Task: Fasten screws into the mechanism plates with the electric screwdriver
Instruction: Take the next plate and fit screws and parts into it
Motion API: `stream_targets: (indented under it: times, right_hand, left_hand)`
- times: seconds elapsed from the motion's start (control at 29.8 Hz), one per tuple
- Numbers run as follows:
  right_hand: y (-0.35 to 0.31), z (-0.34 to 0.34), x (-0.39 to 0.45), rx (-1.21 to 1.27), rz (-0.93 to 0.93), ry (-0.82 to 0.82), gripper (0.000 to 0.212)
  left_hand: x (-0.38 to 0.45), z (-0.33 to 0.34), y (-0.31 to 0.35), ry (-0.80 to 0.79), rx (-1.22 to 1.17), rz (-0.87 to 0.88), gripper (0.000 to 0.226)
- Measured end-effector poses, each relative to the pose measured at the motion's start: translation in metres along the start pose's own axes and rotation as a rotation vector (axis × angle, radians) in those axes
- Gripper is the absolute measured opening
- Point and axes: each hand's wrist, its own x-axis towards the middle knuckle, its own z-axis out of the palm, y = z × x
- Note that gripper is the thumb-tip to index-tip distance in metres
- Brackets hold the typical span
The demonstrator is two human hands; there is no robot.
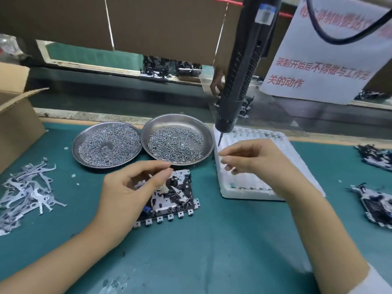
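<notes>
A black-and-silver mechanism plate (178, 200) lies flat on the green mat. My left hand (129, 187) hovers over its left part with thumb and forefinger pinched together; I see nothing between the tips. My right hand (258, 162) floats above a white plastic tray (273, 136), fingers loosely curled and apart, holding nothing. The black electric screwdriver (239, 81) hangs from above, unheld, its bit just up and left of my right fingertips. Two steel dishes (84, 132) (203, 132) hold many small screws.
A pile of flat metal levers (27, 187) lies at the left, beside an open cardboard box (17, 124). More mechanism plates (377, 204) rest at the right edge. A paper sign (328, 60) hangs at the back right; another person's hand (216, 81) shows behind the screwdriver.
</notes>
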Motion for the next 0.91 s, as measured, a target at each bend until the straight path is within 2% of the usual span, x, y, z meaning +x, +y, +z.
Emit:
stream_targets:
  times: [0.1,0.17,0.27,0.4,0.5,0.7,0.91]
  right_hand:
    - [0.018,-0.038,0.015,-0.298,-0.034,0.360,0.025]
    - [0.032,-0.056,0.029,-0.374,-0.039,0.464,0.022]
    - [0.046,-0.074,0.057,-0.559,-0.092,0.526,0.019]
    - [0.049,-0.084,0.094,-0.824,-0.186,0.434,0.022]
    - [0.047,-0.087,0.111,-0.981,-0.125,0.305,0.028]
    - [0.034,-0.074,0.116,-1.333,-0.111,0.259,0.015]
    - [0.037,-0.074,0.116,-1.404,-0.167,0.207,0.021]
  left_hand:
    - [0.003,0.000,-0.002,0.046,0.006,-0.025,0.018]
    - [0.003,0.001,-0.004,0.048,0.010,-0.035,0.018]
    - [0.003,0.002,-0.005,0.045,0.008,-0.046,0.016]
    - [0.005,0.003,-0.005,0.047,0.003,-0.053,0.012]
    - [0.004,0.005,-0.004,0.043,0.004,-0.041,0.016]
    - [0.006,0.003,-0.005,0.031,0.012,-0.032,0.014]
    - [0.005,0.004,-0.005,0.014,0.002,-0.041,0.016]
